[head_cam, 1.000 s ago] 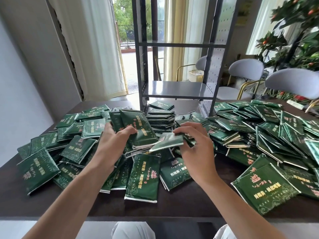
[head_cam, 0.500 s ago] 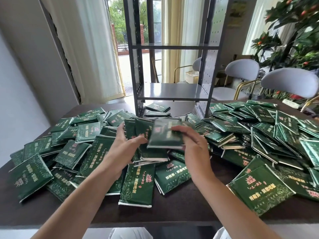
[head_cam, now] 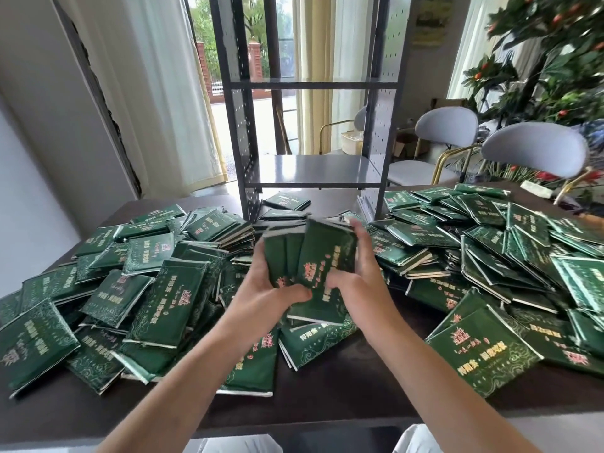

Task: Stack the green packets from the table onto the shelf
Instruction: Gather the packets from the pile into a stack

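Roughly, left to right:
Far left of the left hand: loose green packets [head_cam: 163,302] spread flat and overlapping on the dark table [head_cam: 310,400], some in short piles.
Left hand [head_cam: 261,289]: fingers curled round the left side of a bundle [head_cam: 310,256] of packets, thumb on the near face; gripping.
Bundle: several packets, held up off the table between both hands, fanned and uneven, top edges not lined up.
Right hand [head_cam: 358,279]: fingers wrapped over the bundle's right edge, thumb in front; gripping too.
Beyond the hands: metal shelf [head_cam: 313,170], middle board bare, a few packets [head_cam: 287,201] lying at its foot.
Right of the right hand: bigger heap of packets [head_cam: 490,243], well apart from the shelf boards; grey chairs [head_cam: 536,148] behind.
Handling guess: packets look light, flat, a bit soft, with glossy wrap, so likely slippery against each other; the fan could slide apart.
Where to hold: squeeze both long edges, square the stack first, support from below when it goes on the board.
Progress guess: early, nearly all packets not yet shelved.
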Demonstrator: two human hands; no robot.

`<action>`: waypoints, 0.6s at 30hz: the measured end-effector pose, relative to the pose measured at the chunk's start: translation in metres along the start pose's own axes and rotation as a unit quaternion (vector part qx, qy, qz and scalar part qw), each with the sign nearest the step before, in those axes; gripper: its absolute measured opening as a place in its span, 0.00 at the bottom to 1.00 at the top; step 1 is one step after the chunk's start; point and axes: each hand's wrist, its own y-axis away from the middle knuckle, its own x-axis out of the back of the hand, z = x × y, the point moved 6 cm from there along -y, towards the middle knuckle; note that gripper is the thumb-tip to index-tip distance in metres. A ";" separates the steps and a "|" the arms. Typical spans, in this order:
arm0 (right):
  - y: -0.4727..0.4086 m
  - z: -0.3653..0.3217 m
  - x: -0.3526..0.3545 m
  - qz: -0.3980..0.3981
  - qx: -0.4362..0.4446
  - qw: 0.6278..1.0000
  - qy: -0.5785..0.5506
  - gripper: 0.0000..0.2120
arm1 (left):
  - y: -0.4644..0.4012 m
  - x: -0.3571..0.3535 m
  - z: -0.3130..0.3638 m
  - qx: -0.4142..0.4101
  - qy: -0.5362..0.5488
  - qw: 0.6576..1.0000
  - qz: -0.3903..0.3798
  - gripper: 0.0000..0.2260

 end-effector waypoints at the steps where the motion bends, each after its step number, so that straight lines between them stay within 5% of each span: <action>1: 0.001 0.002 0.000 -0.005 -0.002 1.000 -0.012 0.45 | 0.001 -0.008 -0.004 -0.002 -0.001 1.000 -0.013 0.29; 11: 0.011 0.012 -0.003 -0.012 0.049 0.999 -0.008 0.47 | 0.001 -0.028 -0.025 0.050 -0.065 0.996 -0.033 0.51; 18: 0.021 0.016 -0.007 -0.030 0.070 0.995 0.061 0.52 | 0.005 -0.021 -0.025 0.010 -0.065 0.997 -0.042 0.40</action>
